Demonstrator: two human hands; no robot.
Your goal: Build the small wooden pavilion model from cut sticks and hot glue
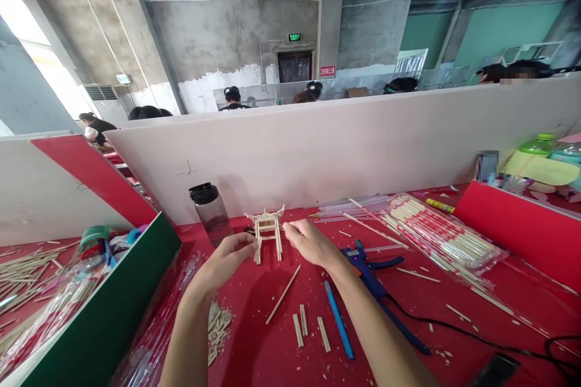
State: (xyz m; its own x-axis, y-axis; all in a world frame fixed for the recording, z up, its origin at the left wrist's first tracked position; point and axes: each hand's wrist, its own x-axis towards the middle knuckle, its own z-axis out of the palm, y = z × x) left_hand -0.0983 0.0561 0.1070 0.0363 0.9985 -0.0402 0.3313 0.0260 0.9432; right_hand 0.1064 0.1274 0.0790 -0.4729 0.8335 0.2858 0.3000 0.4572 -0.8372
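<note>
At frame centre, on the flat red surface [254,338], a small, pale wooden-stick frame [265,219] is flanked by the half-curled left hand [229,259] and right hand [311,242], any grip being indeterminable; steadying is best done lightly, without squeezing the thin legs.

A black-lidded bottle [213,216] stands near the white partition [290,148].

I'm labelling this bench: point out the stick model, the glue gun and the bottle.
Stick model [267,218], head view: its upper part.
Glue gun [373,280], head view: its blue body.
Bottle [213,215], head view: its see-through side.
</note>
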